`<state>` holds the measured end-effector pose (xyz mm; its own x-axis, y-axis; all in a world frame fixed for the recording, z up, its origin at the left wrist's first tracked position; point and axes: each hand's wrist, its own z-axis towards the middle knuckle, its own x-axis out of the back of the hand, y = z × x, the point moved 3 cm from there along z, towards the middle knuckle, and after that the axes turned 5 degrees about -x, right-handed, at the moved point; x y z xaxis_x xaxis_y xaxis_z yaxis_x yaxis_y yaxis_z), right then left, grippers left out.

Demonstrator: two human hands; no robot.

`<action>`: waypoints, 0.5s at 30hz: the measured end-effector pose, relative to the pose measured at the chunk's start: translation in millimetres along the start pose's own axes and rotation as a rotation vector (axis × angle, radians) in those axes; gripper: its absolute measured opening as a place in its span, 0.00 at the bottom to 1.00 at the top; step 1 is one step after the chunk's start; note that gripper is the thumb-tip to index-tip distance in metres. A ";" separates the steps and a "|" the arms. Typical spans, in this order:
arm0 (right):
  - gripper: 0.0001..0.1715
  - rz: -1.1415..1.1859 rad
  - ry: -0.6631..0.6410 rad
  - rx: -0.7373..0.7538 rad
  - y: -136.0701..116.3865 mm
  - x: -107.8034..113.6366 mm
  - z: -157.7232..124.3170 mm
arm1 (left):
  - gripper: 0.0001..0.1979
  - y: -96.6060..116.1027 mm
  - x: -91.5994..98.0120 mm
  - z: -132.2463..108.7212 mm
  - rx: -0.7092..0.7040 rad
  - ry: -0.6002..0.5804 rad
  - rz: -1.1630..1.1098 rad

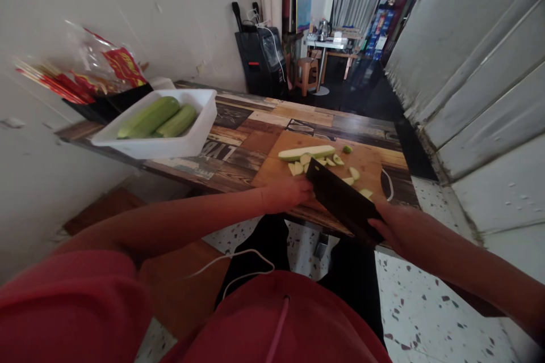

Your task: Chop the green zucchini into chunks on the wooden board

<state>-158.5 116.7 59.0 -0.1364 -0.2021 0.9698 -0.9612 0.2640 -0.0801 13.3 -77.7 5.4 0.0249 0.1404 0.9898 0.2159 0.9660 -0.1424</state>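
One careful cut at a time

I have the right hand [389, 224] gripping the cleaver [338, 195]; the left hand [289, 191] curls just beside its far end, and I cannot tell whether it pinches anything. Squash pieces [355, 173] lie on the board [270, 165], by the table's [259, 119] near edge, toward its right end. I'd steady each flat side down, left hand clear of the cut.

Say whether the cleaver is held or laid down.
Held: the right hand grasps the cleaver at its near end. Whether it also touches the cutting board cannot be told.
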 end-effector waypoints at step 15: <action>0.12 0.547 0.041 -0.212 86.4 31.9 14.7 | 0.13 -23.4 -3.6 88.4 0.092 -0.044 0.063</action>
<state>-249.5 119.2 79.6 -0.5858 0.0524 0.8087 -0.6839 0.5035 -0.5280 -78.2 -81.6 4.6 -0.0077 0.2088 0.9779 0.1250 0.9705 -0.2062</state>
